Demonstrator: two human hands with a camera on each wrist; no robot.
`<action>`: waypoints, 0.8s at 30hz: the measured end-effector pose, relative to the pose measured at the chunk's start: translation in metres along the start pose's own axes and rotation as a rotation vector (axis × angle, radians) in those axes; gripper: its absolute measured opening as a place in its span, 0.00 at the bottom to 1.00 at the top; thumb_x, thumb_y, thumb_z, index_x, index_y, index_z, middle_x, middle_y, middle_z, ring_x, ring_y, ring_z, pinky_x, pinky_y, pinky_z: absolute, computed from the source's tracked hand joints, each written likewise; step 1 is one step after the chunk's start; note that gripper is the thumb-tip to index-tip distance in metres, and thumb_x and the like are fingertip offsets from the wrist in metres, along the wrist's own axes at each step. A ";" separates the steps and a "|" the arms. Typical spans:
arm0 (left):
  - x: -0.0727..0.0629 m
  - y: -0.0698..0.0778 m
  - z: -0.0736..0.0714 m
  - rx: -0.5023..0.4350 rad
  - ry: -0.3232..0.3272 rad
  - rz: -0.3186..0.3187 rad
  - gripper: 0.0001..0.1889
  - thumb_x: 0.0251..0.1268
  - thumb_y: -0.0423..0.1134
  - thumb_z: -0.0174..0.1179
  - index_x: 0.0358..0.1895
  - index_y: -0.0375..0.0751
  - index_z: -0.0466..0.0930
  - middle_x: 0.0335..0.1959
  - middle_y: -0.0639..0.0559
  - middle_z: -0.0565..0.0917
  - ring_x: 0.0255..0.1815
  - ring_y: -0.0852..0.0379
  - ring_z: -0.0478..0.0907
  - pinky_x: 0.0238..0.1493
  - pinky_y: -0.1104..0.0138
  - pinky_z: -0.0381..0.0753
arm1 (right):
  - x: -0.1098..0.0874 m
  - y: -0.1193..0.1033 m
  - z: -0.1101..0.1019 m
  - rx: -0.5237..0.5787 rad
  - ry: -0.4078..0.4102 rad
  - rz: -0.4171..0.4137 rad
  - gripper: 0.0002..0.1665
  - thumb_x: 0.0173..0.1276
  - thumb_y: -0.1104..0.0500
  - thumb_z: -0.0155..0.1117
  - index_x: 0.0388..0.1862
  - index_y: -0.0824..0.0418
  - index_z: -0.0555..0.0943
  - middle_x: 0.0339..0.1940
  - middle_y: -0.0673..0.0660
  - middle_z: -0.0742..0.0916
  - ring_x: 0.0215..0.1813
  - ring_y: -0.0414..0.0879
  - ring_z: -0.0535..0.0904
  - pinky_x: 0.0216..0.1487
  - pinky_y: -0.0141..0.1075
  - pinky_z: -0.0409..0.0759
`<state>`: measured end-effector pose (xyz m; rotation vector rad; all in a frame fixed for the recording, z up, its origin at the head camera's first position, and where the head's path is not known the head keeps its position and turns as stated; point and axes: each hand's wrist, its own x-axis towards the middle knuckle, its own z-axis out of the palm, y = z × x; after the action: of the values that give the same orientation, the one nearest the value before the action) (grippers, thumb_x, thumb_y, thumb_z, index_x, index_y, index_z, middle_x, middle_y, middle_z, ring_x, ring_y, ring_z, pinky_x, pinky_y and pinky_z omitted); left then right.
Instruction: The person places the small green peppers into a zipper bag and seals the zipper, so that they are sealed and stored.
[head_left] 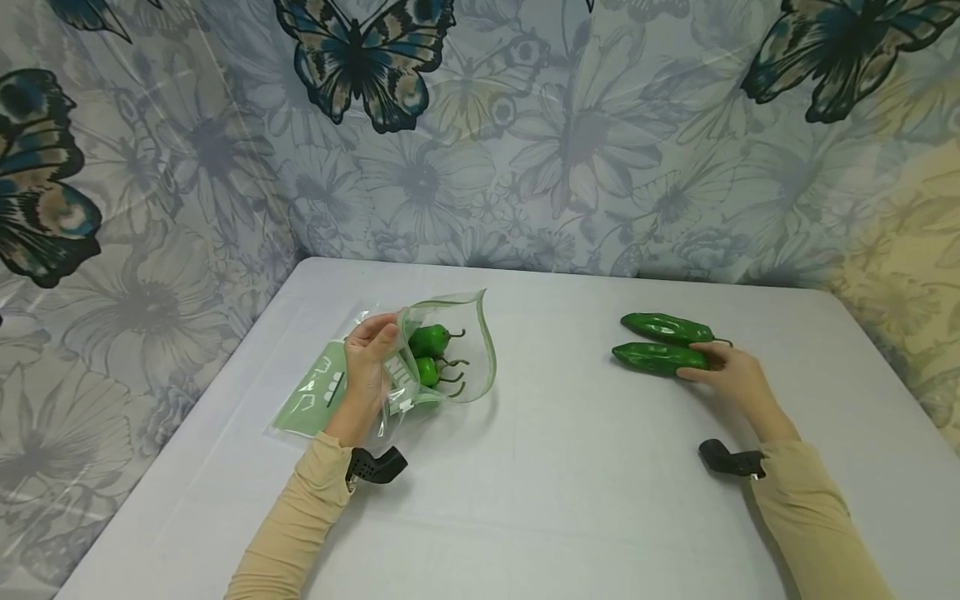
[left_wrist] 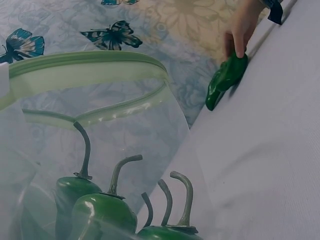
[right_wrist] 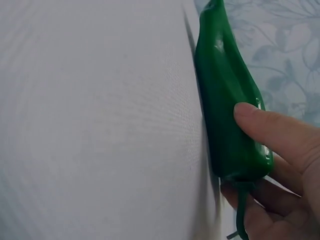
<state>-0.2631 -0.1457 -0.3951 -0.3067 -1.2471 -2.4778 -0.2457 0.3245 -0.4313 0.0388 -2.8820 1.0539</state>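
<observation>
My left hand [head_left: 367, 357] grips the edge of a clear zip bag [head_left: 480, 367] with a green rim, its mouth held wide and facing right. Inside the bag lie several green chili peppers [head_left: 429, 341], their curved stems pointing toward the opening; they show large in the left wrist view [left_wrist: 102, 217]. On the right of the table, my right hand [head_left: 731, 375] grips the stem end of a long glossy green chili pepper [head_left: 648, 357]. In the right wrist view the thumb presses on this pepper [right_wrist: 225, 100]. A second loose chili pepper [head_left: 663, 327] lies right behind it.
A flat clear package with a green panel [head_left: 311, 396] lies on the left side of the table, partly under my left hand. The white table [head_left: 555, 500] ends at a back edge against a hanging butterfly-patterned cloth [head_left: 480, 167]. Each wrist wears a black camera mount [head_left: 378, 465].
</observation>
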 end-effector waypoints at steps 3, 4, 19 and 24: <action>0.000 0.000 0.000 -0.003 0.002 -0.003 0.11 0.34 0.39 0.73 0.26 0.43 0.84 0.25 0.54 0.83 0.27 0.64 0.77 0.28 0.76 0.72 | 0.001 0.001 -0.001 -0.025 -0.031 0.007 0.40 0.56 0.48 0.66 0.55 0.77 0.67 0.51 0.77 0.71 0.52 0.69 0.66 0.48 0.58 0.64; 0.000 0.000 0.000 -0.003 0.002 -0.004 0.11 0.34 0.39 0.73 0.26 0.43 0.84 0.25 0.54 0.83 0.28 0.63 0.77 0.28 0.76 0.71 | 0.001 0.002 -0.001 -0.024 -0.038 0.008 0.40 0.57 0.48 0.65 0.56 0.77 0.67 0.52 0.77 0.71 0.52 0.69 0.66 0.49 0.58 0.64; 0.000 0.001 0.001 -0.004 0.005 -0.006 0.10 0.34 0.39 0.73 0.26 0.43 0.84 0.25 0.54 0.83 0.28 0.63 0.76 0.28 0.76 0.71 | 0.000 0.003 -0.001 -0.049 -0.018 -0.012 0.40 0.56 0.48 0.66 0.55 0.77 0.68 0.51 0.77 0.72 0.52 0.69 0.66 0.47 0.58 0.64; 0.000 0.001 0.001 0.001 0.004 -0.002 0.10 0.35 0.39 0.73 0.26 0.43 0.84 0.25 0.54 0.83 0.28 0.64 0.76 0.28 0.76 0.71 | 0.000 0.004 -0.001 -0.050 0.003 -0.019 0.39 0.56 0.47 0.66 0.54 0.78 0.68 0.49 0.77 0.74 0.51 0.68 0.68 0.47 0.58 0.65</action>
<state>-0.2625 -0.1459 -0.3939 -0.3000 -1.2475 -2.4777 -0.2458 0.3278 -0.4334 0.0621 -2.8976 0.9779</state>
